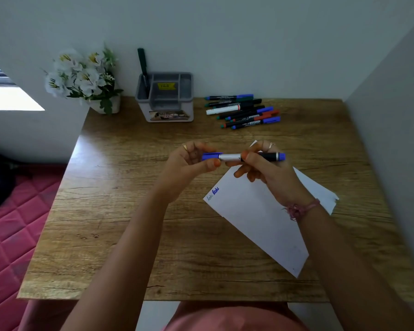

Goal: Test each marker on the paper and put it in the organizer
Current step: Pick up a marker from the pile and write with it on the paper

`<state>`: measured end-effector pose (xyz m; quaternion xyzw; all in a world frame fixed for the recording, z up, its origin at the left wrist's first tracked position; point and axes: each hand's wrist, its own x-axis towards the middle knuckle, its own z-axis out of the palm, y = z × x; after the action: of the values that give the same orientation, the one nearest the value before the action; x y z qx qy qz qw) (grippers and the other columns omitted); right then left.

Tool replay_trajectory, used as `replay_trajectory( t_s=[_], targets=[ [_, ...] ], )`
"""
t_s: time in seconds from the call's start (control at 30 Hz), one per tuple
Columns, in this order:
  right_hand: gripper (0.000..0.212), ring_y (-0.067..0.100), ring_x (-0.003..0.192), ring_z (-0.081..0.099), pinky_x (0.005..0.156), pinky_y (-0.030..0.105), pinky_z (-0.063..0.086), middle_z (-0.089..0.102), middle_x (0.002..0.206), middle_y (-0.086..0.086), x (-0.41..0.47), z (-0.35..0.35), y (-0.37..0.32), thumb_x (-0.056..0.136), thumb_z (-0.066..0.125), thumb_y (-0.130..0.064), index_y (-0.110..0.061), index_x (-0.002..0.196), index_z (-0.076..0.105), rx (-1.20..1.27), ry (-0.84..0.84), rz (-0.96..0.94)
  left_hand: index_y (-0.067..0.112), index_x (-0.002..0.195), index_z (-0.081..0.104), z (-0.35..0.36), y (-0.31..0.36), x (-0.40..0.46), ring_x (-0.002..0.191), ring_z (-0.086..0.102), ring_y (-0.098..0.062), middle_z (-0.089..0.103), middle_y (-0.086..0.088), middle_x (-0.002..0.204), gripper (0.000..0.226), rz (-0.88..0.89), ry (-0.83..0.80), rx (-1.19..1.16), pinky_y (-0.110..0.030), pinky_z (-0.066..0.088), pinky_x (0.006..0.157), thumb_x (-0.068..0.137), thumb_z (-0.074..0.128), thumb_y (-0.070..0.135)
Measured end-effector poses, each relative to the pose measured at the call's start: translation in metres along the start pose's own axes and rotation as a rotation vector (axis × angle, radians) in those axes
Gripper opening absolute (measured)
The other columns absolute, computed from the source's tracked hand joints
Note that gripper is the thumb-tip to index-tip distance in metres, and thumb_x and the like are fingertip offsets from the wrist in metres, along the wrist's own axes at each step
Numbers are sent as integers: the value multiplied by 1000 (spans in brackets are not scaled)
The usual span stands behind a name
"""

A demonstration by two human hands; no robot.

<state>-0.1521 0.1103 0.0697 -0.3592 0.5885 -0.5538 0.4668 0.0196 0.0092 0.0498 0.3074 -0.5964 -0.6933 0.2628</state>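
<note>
A blue marker (261,156) with a black and silver barrel is held level above the table, between both hands. My left hand (189,163) pinches its blue cap (210,156) at the left end. My right hand (265,168) grips the barrel near the middle. Below the hands lies a white paper (256,211) with two small scribbles, one dark and one blue, at its left corner. The grey organizer (165,96) stands at the back by the wall with one dark green marker (142,65) upright in its left compartment. Several markers (242,111) lie in a loose row to its right.
A white pot of artificial white flowers (84,77) stands at the table's back left corner. The wooden table (120,211) meets walls at the back and right. A red quilted surface (12,225) lies beyond its left edge.
</note>
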Motion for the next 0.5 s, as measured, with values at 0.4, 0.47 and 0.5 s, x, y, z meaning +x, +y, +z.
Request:
replay_trajectory(
  t_s=[0.4, 0.47, 0.5],
  targets=[
    [21, 1, 75, 63, 66, 14, 50, 66, 80, -14, 1, 26, 10, 85, 67, -21, -19, 106, 67, -432, 241, -216, 11, 106, 63, 9, 18, 5, 96, 66, -13, 72, -1, 93, 19, -39, 276, -409, -28, 52, 91, 89, 56, 6],
    [19, 0, 74, 63, 64, 11, 49, 65, 77, -12, 1, 32, 11, 87, 64, -21, -18, 106, 66, -430, 225, -205, 11, 109, 62, 5, 21, 6, 98, 66, -13, 72, -1, 95, 22, -38, 265, -380, -29, 52, 91, 89, 56, 6],
    [20, -3, 72, 62, 63, 9, 47, 65, 75, -12, 2, 35, 11, 88, 63, -21, -16, 107, 67, -421, 212, -188, 11, 112, 61, 3, 22, 6, 99, 66, -14, 71, -2, 96, 24, -38, 256, -370, -29, 53, 90, 89, 56, 6]
  ],
)
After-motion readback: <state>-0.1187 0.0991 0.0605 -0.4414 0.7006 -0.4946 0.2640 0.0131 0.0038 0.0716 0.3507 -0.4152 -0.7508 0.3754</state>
